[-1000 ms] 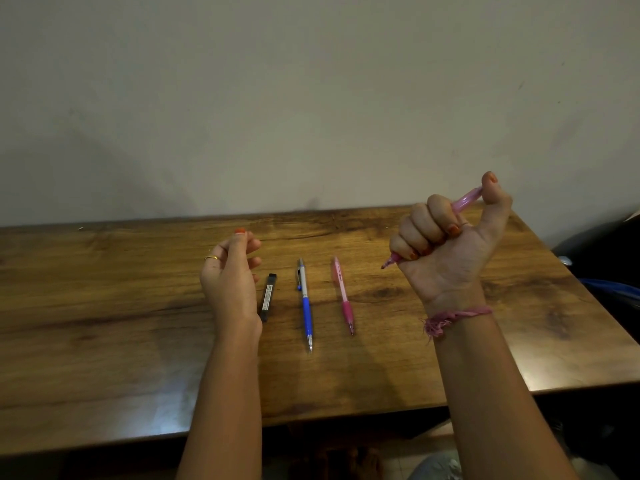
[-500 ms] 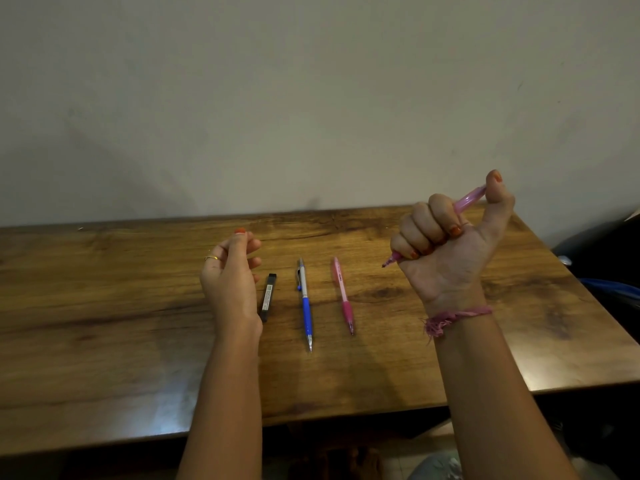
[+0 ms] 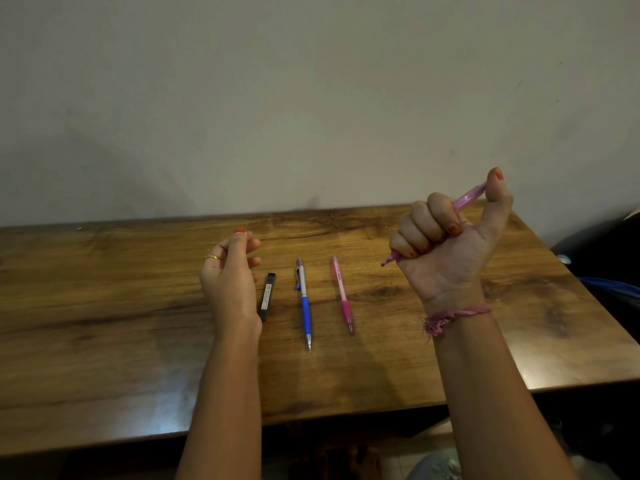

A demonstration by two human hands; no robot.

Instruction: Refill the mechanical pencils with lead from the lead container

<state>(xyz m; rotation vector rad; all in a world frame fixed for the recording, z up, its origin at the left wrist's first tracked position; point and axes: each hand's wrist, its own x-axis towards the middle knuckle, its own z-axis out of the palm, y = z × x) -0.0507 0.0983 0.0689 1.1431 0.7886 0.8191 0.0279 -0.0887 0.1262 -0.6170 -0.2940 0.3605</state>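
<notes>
The right hand [image 3: 446, 244] is clenched in a fist round a purple pencil [image 3: 467, 199], raised above the table [image 3: 104, 323] at about two o'clock from the middle of the view. Its thumb presses on the rear end, and the tip pokes out below the little finger toward eight o'clock. The left hand [image 3: 230, 271] hovers with fingers loosely curled, holding nothing that shows.

On the table, left to right, lie the lead case [image 3: 267, 296], a blue pencil [image 3: 304, 303] and a pink pencil [image 3: 342, 294], side by side but apart, tips toward six o'clock. The case sits just at three o'clock of the left hand.

The pencils look light, stiff and smooth-barrelled; the coloured grip sections near the tips should give the surest hold, and the caps must be pulled from the far ends. The case is small and slim, best pinched at its long sides. Leads inside would be thin and very brittle, so I judge they need tipping out gently.

Most of the purple pencil is hidden in the fist. Whether its cap is on, whether the case is open, and its label text cannot be made out.
</notes>
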